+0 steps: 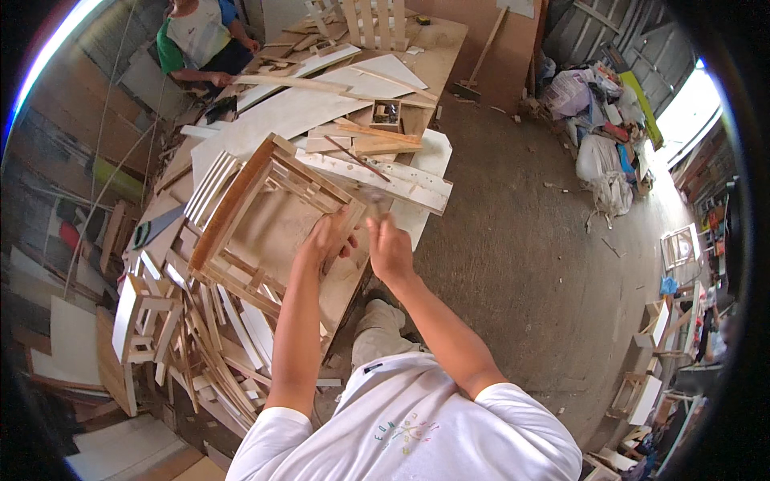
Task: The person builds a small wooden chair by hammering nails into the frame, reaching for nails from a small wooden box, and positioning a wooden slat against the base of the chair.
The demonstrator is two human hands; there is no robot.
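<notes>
Pale offcuts of wood (pixel 204 337) lie heaped at the far left, slats and small frames stacked loosely below the workbench (pixel 437 48). Just right of the heap, a slatted wooden frame (pixel 265 212) rests tilted on the bench edge, its long axis running from lower left up to upper right, the open side facing the viewer. The left hand (pixel 325 239) grips the frame's right end, fingers curled around a slat. Just beside it, the right hand (pixel 391 248) is closed in a fist around a hammer (pixel 370 195) whose blurred head points up and left over the frame. Behind, white boards (pixel 321 100) and a small open wooden box (pixel 387 114) lie on the bench, where another person (pixel 196 40) leans in. Far right, white and yellow-green bags (pixel 601 120) pile against the wall.
</notes>
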